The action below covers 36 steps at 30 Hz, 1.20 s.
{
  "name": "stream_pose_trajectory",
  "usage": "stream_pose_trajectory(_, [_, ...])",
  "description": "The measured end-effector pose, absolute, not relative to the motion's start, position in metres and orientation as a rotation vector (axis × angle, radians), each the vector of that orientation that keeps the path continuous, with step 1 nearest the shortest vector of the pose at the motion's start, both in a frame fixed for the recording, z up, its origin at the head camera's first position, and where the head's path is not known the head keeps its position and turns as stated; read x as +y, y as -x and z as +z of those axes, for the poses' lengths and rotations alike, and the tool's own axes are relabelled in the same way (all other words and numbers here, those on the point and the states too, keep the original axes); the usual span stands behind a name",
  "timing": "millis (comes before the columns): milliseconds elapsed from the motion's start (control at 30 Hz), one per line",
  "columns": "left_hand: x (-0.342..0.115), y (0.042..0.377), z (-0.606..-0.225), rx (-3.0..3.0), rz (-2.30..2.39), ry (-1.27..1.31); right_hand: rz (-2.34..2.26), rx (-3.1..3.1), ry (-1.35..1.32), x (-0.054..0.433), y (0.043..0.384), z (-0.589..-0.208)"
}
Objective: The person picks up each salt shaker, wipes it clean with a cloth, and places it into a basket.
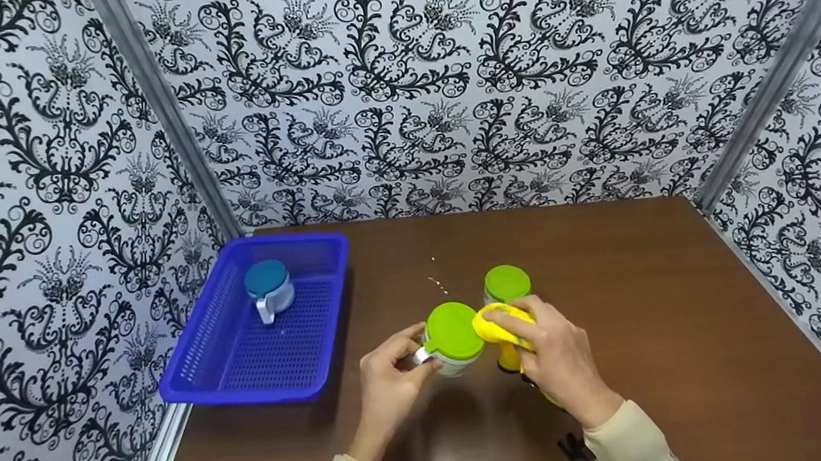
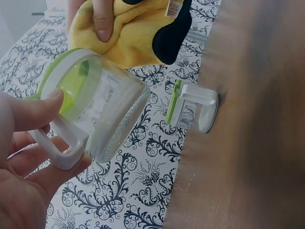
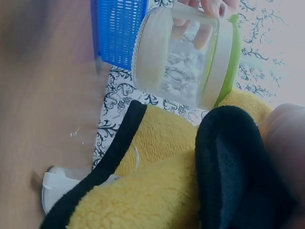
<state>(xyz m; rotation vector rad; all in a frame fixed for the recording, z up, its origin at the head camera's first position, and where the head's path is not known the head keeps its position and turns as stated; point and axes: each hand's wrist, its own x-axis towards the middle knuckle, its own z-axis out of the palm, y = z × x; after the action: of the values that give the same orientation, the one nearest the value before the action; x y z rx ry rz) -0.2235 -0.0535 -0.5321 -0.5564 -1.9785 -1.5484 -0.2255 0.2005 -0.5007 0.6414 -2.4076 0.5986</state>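
My left hand (image 1: 392, 379) grips the white handle of a clear jar with a green lid (image 1: 454, 332), held above the table. In the left wrist view the jar (image 2: 109, 109) is tilted, and white stuff shows inside near its base. My right hand (image 1: 560, 355) holds a bunched yellow cloth with black edging (image 1: 499, 325) against the right side of the lid. The cloth (image 3: 157, 191) fills much of the right wrist view and hides most of that hand. Just behind the cloth stands a second green-lidded jar (image 1: 507, 282), also with a white handle (image 2: 199, 94).
A blue plastic basket (image 1: 260, 392) stands at the left of the brown table (image 1: 609, 264). Inside it sits a blue-lidded jar (image 1: 268, 282) with a white handle. Small white specks (image 1: 438, 284) lie on the table behind the held jar. Patterned walls (image 1: 410, 72) enclose the back and sides.
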Motion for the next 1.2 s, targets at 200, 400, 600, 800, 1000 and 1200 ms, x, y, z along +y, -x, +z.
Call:
stream_pose_trajectory(200, [-0.049,0.216,-0.513,-1.938,-1.452,0.599,0.540,-2.387,-0.717,0.194,0.223,-0.497])
stream_pose_trajectory(400, [-0.049,0.222,-0.520,-1.942,-1.366,0.597,0.470,-2.361,-0.811,0.184,0.216,-0.490])
stream_pose_trajectory(600, [-0.050,0.226,-0.535,-1.962,-1.330,0.606,0.494,-2.344,-0.915,0.171,0.205,-0.483])
stream_pose_trajectory(800, [-0.048,0.225,-0.537,-1.946,-1.302,0.625,0.527,-2.331,-0.984,0.163,0.199,-0.480])
stream_pose_trajectory(1000, [-0.047,0.224,-0.539,-1.953,-1.295,0.624,0.513,-2.334,-0.968,0.163,0.201,-0.482])
stream_pose_trajectory(1200, [-0.047,0.223,-0.541,-1.972,-1.308,0.613,0.452,-2.339,-0.915,0.173,0.209,-0.487])
